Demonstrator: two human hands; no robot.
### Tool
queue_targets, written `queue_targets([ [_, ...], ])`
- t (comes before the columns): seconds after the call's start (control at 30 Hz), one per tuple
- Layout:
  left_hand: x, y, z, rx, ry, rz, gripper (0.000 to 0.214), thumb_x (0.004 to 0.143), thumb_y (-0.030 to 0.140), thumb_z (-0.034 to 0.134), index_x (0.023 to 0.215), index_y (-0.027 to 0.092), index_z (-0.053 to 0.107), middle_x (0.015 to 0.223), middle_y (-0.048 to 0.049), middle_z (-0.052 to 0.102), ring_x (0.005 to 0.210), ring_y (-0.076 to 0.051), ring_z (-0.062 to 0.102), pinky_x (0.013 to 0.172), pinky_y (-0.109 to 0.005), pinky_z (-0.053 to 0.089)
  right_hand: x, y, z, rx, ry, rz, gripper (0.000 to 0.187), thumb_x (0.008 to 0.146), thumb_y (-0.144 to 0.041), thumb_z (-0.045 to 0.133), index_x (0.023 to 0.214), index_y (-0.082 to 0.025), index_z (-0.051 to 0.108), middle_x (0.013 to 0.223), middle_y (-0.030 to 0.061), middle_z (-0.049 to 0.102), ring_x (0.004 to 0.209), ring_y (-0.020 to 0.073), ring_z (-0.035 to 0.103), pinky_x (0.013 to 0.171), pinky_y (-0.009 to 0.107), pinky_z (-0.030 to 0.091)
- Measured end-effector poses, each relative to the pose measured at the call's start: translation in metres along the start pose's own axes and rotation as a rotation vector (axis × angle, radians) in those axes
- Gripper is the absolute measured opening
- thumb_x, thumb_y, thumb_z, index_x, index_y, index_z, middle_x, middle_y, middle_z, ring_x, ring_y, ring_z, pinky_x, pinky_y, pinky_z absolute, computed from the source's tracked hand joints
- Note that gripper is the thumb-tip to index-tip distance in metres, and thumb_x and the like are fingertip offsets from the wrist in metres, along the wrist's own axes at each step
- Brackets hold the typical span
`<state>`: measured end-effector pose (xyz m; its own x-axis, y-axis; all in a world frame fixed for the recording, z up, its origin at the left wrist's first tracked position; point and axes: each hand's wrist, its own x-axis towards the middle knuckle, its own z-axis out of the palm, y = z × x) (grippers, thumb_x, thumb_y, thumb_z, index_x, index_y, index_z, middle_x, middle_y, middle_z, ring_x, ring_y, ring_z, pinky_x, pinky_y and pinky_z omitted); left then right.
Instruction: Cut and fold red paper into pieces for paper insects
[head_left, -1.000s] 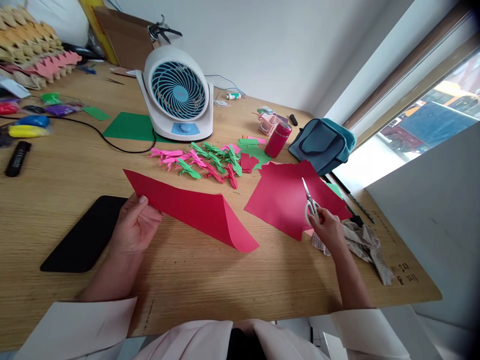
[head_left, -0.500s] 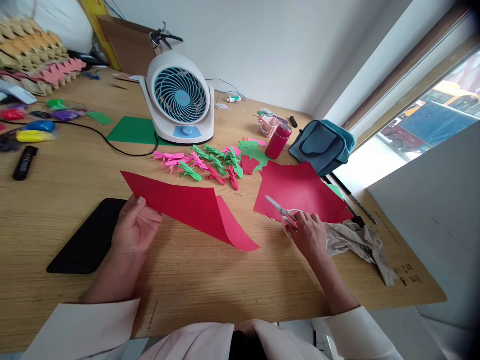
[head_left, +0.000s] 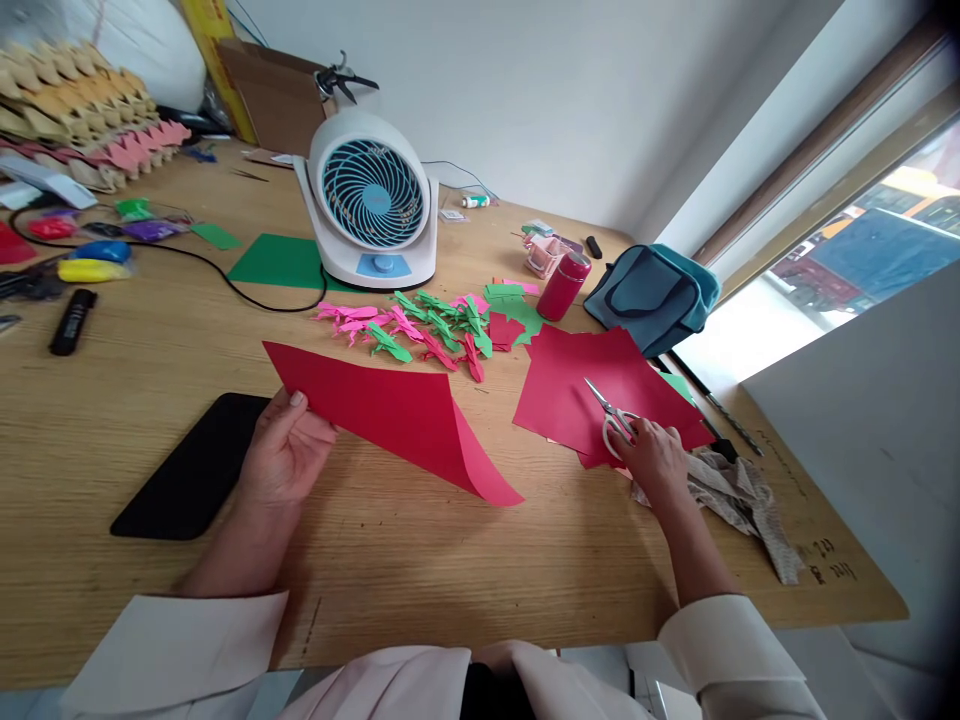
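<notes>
My left hand pinches the left end of a red paper sheet between thumb and fingers. The sheet is held above the table, and its right end curls over. My right hand grips the white handles of a pair of scissors, whose blades point up and to the left. Beneath the scissors lies a stack of red paper. Folded pink, green and red paper pieces lie in a cluster beyond the held sheet.
A white fan stands at the back. Near the stack are a red flask, a blue bag and a crumpled cloth. A black tablet-like slab lies at left, with a black marker farther left.
My right hand has moved right with the scissors, farther over the red stack, and the blades point more upward. The left hand keeps holding the sheet. The view has shifted slightly.
</notes>
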<state>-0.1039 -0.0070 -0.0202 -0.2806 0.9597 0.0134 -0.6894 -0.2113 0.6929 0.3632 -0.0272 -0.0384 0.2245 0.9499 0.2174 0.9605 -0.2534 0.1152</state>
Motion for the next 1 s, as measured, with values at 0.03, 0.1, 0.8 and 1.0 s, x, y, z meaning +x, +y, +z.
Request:
queue_targets([
  [0.03, 0.000, 0.000, 0.000, -0.003, -0.005, -0.003, 0.021, 0.071, 0.018, 0.076, 0.092, 0.016, 0.072, 0.102, -0.0042, 0.076, 0.084, -0.016, 0.069, 0.062, -0.024, 0.057, 0.003, 0.004, 0.002, -0.008, -0.014, 0.016, 0.039, 0.089, -0.052, 0.053, 0.095, -0.016, 0.068, 0.088, 0.0113, 0.070, 0.087, 0.0272, 0.060, 0.078, 0.035, 0.038],
  [0.1, -0.001, 0.000, 0.001, -0.006, -0.020, -0.002, 0.021, 0.071, 0.019, 0.078, 0.091, 0.016, 0.072, 0.103, -0.0051, 0.076, 0.089, -0.017, 0.069, 0.066, -0.025, 0.057, 0.007, 0.009, 0.004, -0.017, -0.037, 0.052, 0.040, 0.088, -0.051, 0.053, 0.098, -0.016, 0.070, 0.092, 0.0138, 0.068, 0.088, 0.0286, 0.060, 0.074, 0.036, 0.039],
  [0.8, -0.010, 0.001, 0.005, 0.159, -0.295, 0.061, 0.018, 0.069, 0.032, 0.082, 0.076, 0.020, 0.071, 0.073, -0.0007, 0.065, 0.073, -0.013, 0.059, 0.072, -0.026, 0.051, -0.085, -0.137, -0.074, 1.138, -0.320, -0.393, 0.039, 0.085, -0.008, 0.049, 0.116, -0.025, 0.064, 0.121, 0.0063, 0.065, 0.080, 0.0156, 0.069, 0.063, 0.027, 0.052],
  [1.0, -0.013, 0.012, 0.002, 0.497, -0.600, 0.058, 0.027, 0.073, 0.046, 0.076, 0.072, 0.019, 0.072, 0.076, -0.0073, 0.065, 0.077, -0.020, 0.061, 0.074, -0.033, 0.050, -0.094, -0.136, -0.066, 1.271, -0.290, -0.423, 0.033, 0.085, -0.009, 0.052, 0.108, -0.025, 0.068, 0.117, 0.0066, 0.069, 0.110, 0.0223, 0.064, 0.094, 0.038, 0.052],
])
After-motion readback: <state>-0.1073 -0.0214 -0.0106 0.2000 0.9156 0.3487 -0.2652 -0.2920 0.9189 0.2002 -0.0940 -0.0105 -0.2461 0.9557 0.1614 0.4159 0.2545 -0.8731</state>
